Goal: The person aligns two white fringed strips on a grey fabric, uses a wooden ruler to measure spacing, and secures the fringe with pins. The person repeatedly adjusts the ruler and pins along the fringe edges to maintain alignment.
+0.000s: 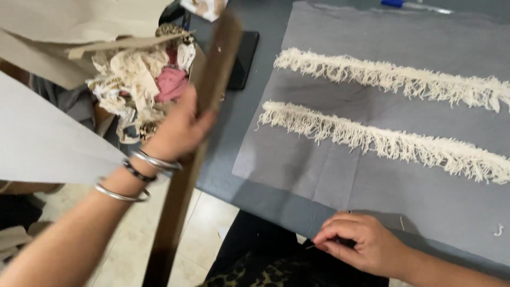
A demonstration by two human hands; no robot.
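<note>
I see pale tiled floor [207, 223] under my left hand [178, 130], dark grey table [228, 159] just right of it, even soft light all over.

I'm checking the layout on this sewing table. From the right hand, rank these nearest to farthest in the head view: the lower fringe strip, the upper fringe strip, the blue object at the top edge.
Measured from the right hand at the table's near edge:
1. Lower fringe strip, just above the hand on the grey cloth.
2. Upper fringe strip, farther up the cloth.
3. Blue object, at the far top edge.
</note>
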